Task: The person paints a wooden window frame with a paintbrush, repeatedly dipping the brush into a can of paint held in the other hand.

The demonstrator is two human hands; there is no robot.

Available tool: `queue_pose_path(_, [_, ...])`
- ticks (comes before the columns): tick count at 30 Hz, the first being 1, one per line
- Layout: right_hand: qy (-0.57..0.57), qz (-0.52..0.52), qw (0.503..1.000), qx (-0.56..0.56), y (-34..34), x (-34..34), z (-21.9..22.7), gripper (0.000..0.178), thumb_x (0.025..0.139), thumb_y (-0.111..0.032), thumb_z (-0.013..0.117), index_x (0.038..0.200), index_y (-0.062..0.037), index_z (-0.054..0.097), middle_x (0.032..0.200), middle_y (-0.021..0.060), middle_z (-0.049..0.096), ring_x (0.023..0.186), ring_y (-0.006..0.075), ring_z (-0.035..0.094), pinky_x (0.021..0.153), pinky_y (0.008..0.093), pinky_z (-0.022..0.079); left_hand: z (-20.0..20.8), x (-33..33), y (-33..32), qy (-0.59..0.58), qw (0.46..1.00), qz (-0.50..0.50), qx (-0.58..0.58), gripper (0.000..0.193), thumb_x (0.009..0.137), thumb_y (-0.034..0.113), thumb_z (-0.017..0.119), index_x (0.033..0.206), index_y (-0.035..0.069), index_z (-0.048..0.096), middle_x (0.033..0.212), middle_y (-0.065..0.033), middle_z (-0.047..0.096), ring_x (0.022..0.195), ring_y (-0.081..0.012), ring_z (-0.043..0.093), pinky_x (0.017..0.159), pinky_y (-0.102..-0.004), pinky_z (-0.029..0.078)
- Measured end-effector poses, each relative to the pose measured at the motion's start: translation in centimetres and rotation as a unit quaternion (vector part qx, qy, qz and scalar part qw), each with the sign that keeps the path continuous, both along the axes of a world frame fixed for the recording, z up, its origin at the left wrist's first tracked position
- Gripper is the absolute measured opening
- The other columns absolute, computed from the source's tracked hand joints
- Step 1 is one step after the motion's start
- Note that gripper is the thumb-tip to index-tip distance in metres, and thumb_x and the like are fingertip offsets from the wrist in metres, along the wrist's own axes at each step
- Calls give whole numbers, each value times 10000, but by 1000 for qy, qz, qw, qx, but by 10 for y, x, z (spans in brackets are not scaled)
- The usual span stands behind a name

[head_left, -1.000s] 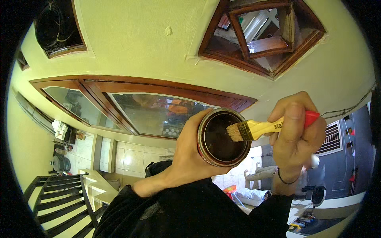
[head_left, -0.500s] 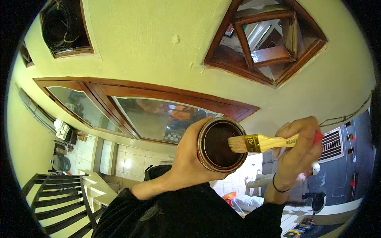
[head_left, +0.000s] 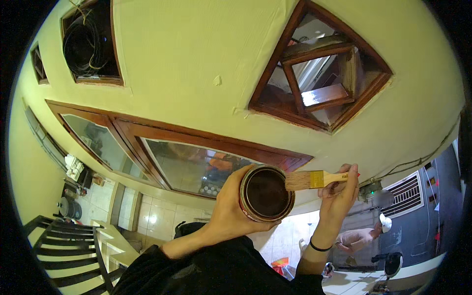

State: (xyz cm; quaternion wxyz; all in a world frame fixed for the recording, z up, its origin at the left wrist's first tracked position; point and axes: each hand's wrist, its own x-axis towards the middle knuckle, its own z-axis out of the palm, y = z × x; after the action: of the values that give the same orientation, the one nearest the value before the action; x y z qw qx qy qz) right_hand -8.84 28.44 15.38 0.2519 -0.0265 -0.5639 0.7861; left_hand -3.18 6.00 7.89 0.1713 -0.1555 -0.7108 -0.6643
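Note:
A round can (head_left: pixel 244 212) of dark brown liquid (head_left: pixel 268 192) is held up by my left hand (head_left: pixel 229 206), whose fingers wrap around its side. My right hand (head_left: pixel 339 189) grips a paintbrush (head_left: pixel 327 179) by its pale wooden handle. The brush lies roughly level, its bristles (head_left: pixel 298 181) at the right side of the can's rim. Whether the bristle tips touch the rim or hang over the liquid I cannot tell. A black band circles my right wrist.
Ahead stands a yellow-green wall (head_left: pixel 187 54) with a diamond-shaped wooden window (head_left: pixel 339 113) and a long brown wooden frame (head_left: pixel 196 143) with glass. Dark slatted railing (head_left: pixel 69 250) is at lower left. A person in a white cap (head_left: pixel 385 223) is below at right. Cable coil (head_left: pixel 83 46) hangs upper left.
Both hands and the can have shifted a little lower in view. The brush has moved rightward relative to the can, from over the liquid to the rim. The view has tilted slightly.

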Motion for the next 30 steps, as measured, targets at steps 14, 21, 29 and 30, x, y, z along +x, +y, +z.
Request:
queue_pose_path(14, [414,-177,829,331,2,-53,123,417,1140,-332,529,1222,70,604,889,216,763,693,231,755,565,291,582,0,4,-5,37,998,16,48,1132,592,260,1052,1473,-59,415,1379,-194,611,1292,-306,625,1116,-426,493])
queue_pose_path(21, [481,-206,648,554,22,-70,97,230,1025,-186,732,1177,-17,700,1032,138,795,853,268,801,762,357,641,-6,8,-13,23,998,22,52,1154,575,284,1059,1470,-63,418,1367,-200,619,1283,-307,631,1105,-425,502])
queue_pose_path(29, [408,-228,639,611,44,-34,83,215,969,-171,786,1124,-32,732,991,138,787,862,317,781,755,375,627,-14,5,-14,21,999,12,43,1163,570,302,1060,1468,-66,418,1349,-203,631,1274,-312,637,1104,-424,502])
queue_pose_path(30, [412,-242,607,635,35,-32,92,201,967,-165,785,1114,-39,733,991,134,787,850,319,778,747,373,622,-16,5,-14,20,999,3,50,1165,571,302,1059,1469,-66,414,1353,-204,628,1277,-308,635,1105,-423,502])
